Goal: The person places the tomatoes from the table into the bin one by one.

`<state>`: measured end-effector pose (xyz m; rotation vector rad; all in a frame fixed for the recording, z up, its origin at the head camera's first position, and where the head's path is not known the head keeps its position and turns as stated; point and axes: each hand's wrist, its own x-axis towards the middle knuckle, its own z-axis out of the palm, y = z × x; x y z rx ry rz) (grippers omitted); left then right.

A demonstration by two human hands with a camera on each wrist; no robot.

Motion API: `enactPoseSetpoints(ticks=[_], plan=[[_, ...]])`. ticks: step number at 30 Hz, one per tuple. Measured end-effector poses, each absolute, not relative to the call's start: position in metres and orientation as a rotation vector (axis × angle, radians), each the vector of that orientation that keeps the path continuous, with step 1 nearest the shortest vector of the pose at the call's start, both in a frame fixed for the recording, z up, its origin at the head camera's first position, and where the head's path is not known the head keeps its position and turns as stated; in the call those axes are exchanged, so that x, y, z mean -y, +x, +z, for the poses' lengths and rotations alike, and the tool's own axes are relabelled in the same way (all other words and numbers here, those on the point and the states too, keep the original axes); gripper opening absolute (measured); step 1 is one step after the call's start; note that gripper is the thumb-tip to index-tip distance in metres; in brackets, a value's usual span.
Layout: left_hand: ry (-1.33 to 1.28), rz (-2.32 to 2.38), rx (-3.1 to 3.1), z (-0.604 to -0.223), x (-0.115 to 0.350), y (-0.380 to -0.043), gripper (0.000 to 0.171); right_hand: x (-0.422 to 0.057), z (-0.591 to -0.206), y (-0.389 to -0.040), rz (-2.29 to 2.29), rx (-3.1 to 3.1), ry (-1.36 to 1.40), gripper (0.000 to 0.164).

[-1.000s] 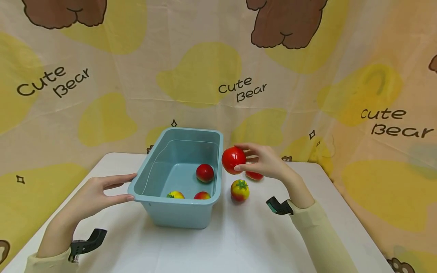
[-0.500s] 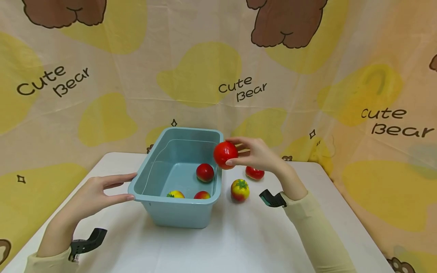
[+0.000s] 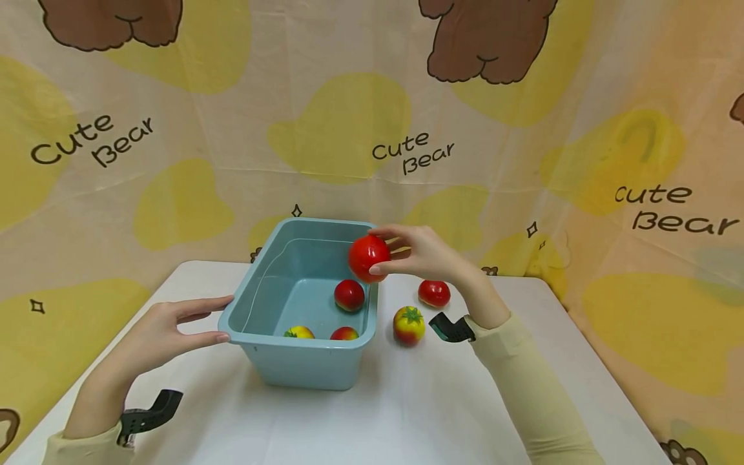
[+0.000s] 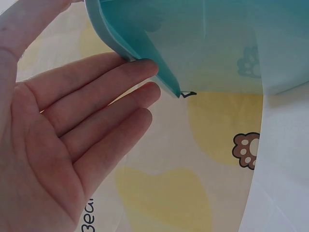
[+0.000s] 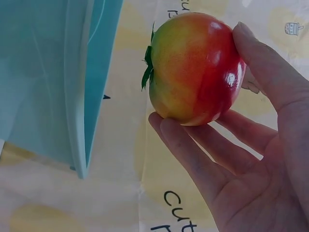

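Note:
My right hand [image 3: 418, 255] pinches a shiny toy tomato [image 3: 369, 257] between thumb and fingertips, above the right rim of the light-blue bin [image 3: 308, 358]. Seen from the right wrist, the tomato [image 5: 193, 70] is red on the palm side, yellow-green on the other, with green leaves facing the bin [image 5: 77, 96]. My left hand [image 3: 165, 332] touches the bin's left rim near its front corner, fingers and thumb extended. In the left wrist view, the straight fingers of the left hand [image 4: 72, 116] lie at the bin rim [image 4: 104, 34].
Inside the bin are a dark red fruit [image 3: 349, 295], a yellow one with a green top [image 3: 299, 331] and a red-yellow one [image 3: 344, 332]. Right of it on the white table [image 3: 418, 413] stand a yellow-red tomato [image 3: 409, 325] and a red fruit [image 3: 434, 293]. A patterned cloth [image 3: 325, 129] hangs behind.
My right hand has carried the tomato left and slightly up, from beside the bin to over its right rim, uncovering the red fruit on the table. The left hand stays put.

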<state>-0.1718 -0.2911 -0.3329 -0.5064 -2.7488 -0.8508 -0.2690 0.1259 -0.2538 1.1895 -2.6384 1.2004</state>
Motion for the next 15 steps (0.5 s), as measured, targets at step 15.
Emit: enactPoseSetpoints(ticks=[15], plan=[[-0.527,-0.85,2.728,-0.333,0.291,-0.172,0.053,-0.106,-0.245,-0.274,1.172,2.64,1.25,0.058]])
